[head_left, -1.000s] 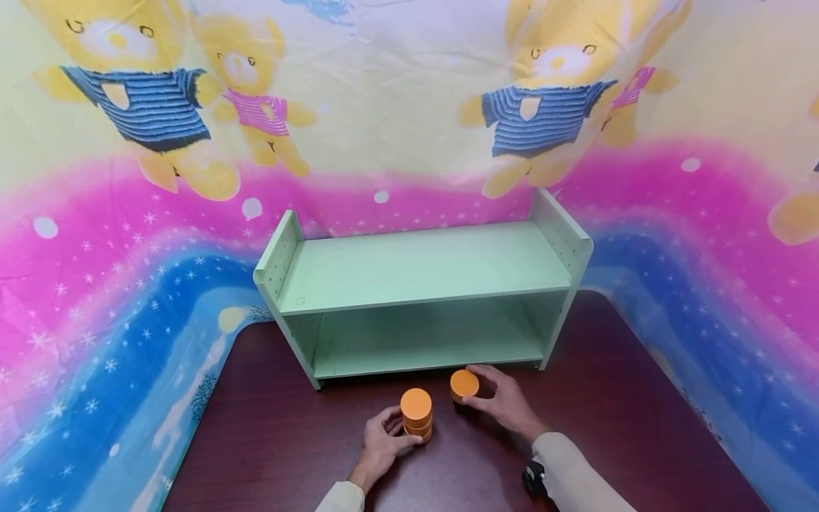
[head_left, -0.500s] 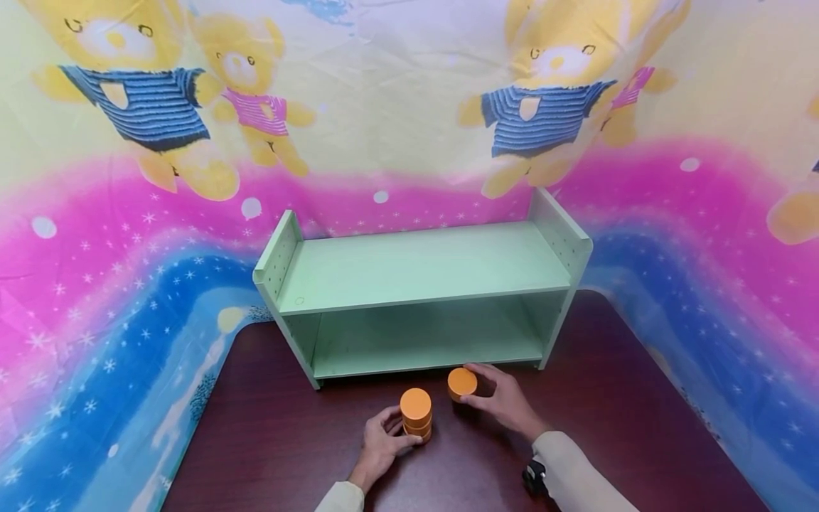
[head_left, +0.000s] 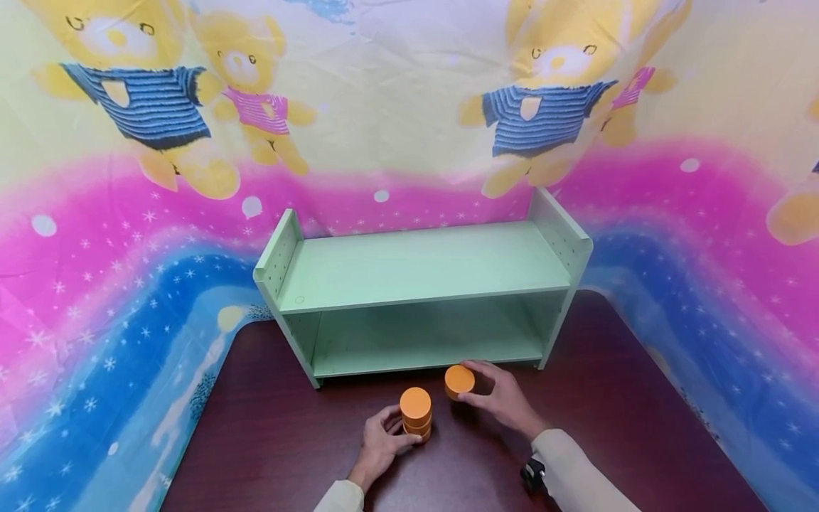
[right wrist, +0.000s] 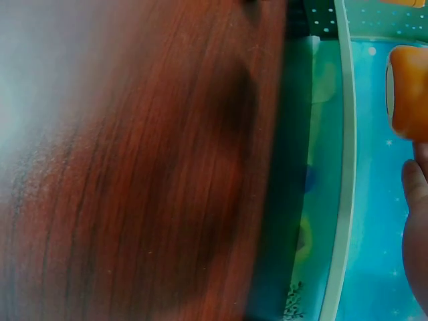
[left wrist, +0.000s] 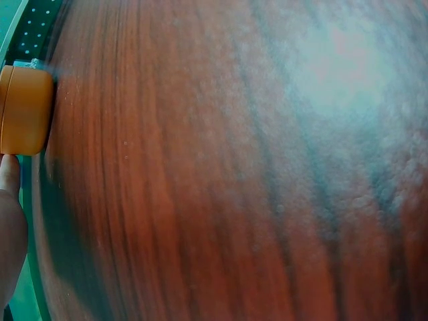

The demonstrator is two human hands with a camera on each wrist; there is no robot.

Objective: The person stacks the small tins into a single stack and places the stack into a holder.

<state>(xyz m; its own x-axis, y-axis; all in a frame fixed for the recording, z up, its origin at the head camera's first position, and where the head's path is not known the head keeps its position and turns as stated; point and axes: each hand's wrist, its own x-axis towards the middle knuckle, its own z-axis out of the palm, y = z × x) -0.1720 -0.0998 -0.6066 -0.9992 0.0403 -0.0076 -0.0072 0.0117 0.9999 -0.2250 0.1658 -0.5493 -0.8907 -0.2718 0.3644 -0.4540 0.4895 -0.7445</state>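
My left hand (head_left: 382, 442) holds the lower part of a stack of orange cylinders (head_left: 416, 405) standing on the table, thumb in front and fingers behind; a seam shows between its pieces. To the right, my right hand (head_left: 505, 400) pinches a short orange cylinder (head_left: 459, 382) between thumb and fingers, just in front of the shelf. The right wrist view has this cylinder (right wrist: 411, 93) raised off the table, its pale underside partly visible. At the left wrist view's edge, part of the orange stack (left wrist: 27, 110) appears beside a fingertip (left wrist: 9, 172).
A pale green two-tier shelf (head_left: 422, 267) with raised side panels stands behind the hands on a dark red-brown table (head_left: 269, 441). A printed cloth (head_left: 384, 107) with teddy bears hangs around the back and sides. The right wrist carries a black watch (head_left: 533, 473).
My right hand has shifted slightly left and up in the head view with its orange cylinder, closer to the stack. My left hand and the stack have stayed in place.
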